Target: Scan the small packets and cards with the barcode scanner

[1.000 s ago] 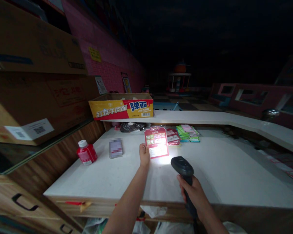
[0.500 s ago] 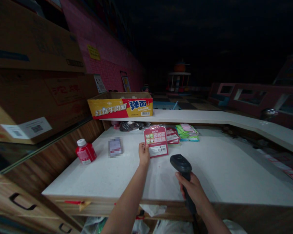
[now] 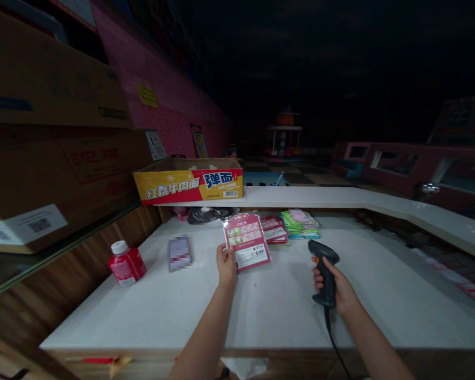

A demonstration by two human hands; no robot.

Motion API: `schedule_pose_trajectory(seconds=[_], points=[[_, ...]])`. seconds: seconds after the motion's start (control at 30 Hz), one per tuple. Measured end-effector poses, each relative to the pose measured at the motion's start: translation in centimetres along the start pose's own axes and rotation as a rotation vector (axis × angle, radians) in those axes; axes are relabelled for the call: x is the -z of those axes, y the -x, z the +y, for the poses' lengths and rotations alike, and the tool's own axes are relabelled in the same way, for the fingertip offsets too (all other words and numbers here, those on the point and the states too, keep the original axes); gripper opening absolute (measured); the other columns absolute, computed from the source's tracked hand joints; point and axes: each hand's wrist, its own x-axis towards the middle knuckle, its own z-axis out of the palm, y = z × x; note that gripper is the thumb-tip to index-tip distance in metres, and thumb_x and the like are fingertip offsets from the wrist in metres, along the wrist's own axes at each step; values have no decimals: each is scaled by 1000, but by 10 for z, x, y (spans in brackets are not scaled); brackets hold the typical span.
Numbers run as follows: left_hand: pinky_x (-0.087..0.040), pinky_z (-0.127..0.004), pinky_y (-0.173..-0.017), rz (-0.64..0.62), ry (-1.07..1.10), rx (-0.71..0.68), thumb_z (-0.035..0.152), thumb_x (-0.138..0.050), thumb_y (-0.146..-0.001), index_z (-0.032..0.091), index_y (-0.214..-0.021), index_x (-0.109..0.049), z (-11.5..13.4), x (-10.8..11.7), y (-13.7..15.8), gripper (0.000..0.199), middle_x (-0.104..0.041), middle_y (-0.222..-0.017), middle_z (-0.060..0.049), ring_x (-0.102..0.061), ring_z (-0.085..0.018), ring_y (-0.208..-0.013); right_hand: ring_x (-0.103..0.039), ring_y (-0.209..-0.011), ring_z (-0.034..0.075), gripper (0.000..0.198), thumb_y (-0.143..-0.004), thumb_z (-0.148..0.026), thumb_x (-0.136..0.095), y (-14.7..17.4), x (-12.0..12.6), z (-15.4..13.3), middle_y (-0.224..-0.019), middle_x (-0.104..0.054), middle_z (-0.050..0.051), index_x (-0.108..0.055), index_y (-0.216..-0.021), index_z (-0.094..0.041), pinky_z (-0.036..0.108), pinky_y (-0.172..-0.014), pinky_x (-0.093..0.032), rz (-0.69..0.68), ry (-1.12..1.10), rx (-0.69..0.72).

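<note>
So the flat pinkish-red card in a clear plastic sleeve (image 3: 246,232) sits about mid-table, printed side up toward the wearer. The left hand (image 3: 225,261) has its lower left edge pinched between thumb and curled fingers; can't tell if the far edge touches the table. Right hand (image 3: 343,291) is wrapped around the handle of a black corded plastic barcode scanner (image 3: 329,279), off to the card's right with a gap between. No light spot on the card right now.

If you're scanning, I'd keep the card tilted and still, fingers off the white printed panel (image 3: 248,257), and point the scanner's nose squarely at the barcode. That shiny sleeve could glare, so I'd tweak the angle if it won't read.

Just behind the card: more pinkish-red cards (image 3: 274,229), then a pile of green and pink packets (image 3: 300,224), all on the white table (image 3: 277,311).
</note>
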Motion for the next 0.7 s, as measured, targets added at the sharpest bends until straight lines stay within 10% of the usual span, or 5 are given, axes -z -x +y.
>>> schedule_pose_trajectory(seconds=[0.47,0.7], points=[[-57,-32,-59,30,42,126,45,-78,-64,20,-99,-51,-4,-16,-15,51,-73,-80,-4,-71,-20,-64,-47,-46,5,26,-84,-31,-71,-23,30,2,-63,-54,-3,-60,-102,-16,13,-40,-40,-107,-266,-41],[-54,-27,-66,51,-834,134,15,-59,-82,11,-101,-64,-2,-89,-67,20,-75,-95,-15,-74,-22,-83,-45,-43,5,31,-78,-30,-77,-26,31,2,-61,-55,-4,-60,-100,-15,14,-38,-40,-91,-262,-35]])
